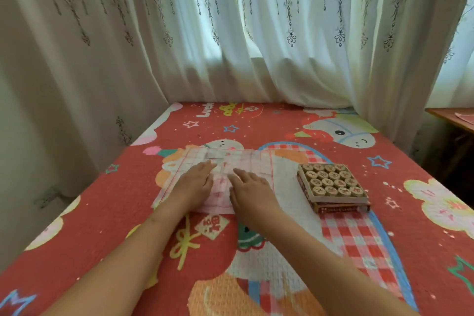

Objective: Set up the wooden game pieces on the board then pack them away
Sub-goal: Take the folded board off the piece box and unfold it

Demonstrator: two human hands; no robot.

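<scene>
Head view shows the left hand [196, 187] and right hand [250, 191] pressing flat, fingers straight, on the paper board [241, 159], beside the box of wooden pieces [332, 183].

At frame centre, left hand [196, 183] and right hand [252, 188] press flat on the paper board [238, 159]; the box of wooden pieces [332, 182] (all still packed) sits right.

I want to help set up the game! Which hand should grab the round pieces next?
Probably the right hand: it lies on the board, nearer the box of wooden pieces, which sits to the board's right. The left hand would have to cross over it.
</scene>
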